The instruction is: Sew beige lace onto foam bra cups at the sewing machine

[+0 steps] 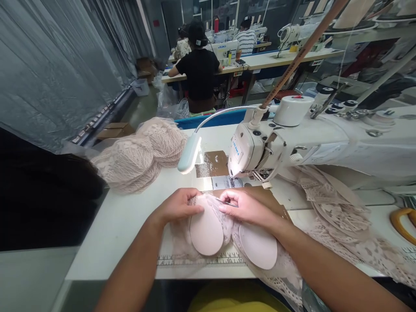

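A beige lace bra piece (227,225) lies at the table's front edge, just in front of the sewing machine (247,151). Two smooth, pale pink cups rest on it: the left cup (208,234) and the right cup (258,247). My left hand (182,204) is closed on the top of the left cup and the lace, thumb on the cup's face. Beside it my right hand (243,206) pinches the lace edge, with a thin dark tool (229,203) between its fingers; its kind is unclear. The needle area sits just behind both hands.
Stacked lace cups (136,160) stand at the back left. More lace pieces (338,203) lie under the machine arm at right, near orange-handled scissors (401,221). A lit lamp (190,154) hangs low left of the machine head. A printed ruler (162,262) runs along the front edge.
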